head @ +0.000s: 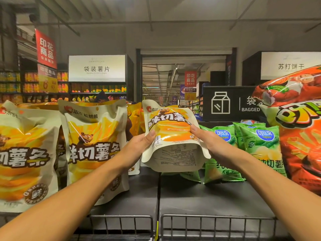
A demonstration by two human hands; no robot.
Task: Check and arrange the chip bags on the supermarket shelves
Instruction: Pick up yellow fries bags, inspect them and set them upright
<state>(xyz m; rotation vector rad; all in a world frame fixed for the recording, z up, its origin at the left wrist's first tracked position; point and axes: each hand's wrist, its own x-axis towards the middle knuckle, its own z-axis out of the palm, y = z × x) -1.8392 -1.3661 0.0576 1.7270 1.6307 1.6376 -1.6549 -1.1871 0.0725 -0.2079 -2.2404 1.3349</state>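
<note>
I hold a cream and orange chip bag with a bear picture above the dark top shelf, tilted back so its printed bottom faces me. My left hand grips its left edge and my right hand grips its right edge. Matching cream and orange bags stand upright in a row on the left, one more at the far left. Green chip bags stand on the right behind my right hand.
A big red-orange snack bag fills the far right. A low wire rail runs along the shelf's front edge. Behind stand a black "BAGGED" sign, an aisle and further stocked shelves.
</note>
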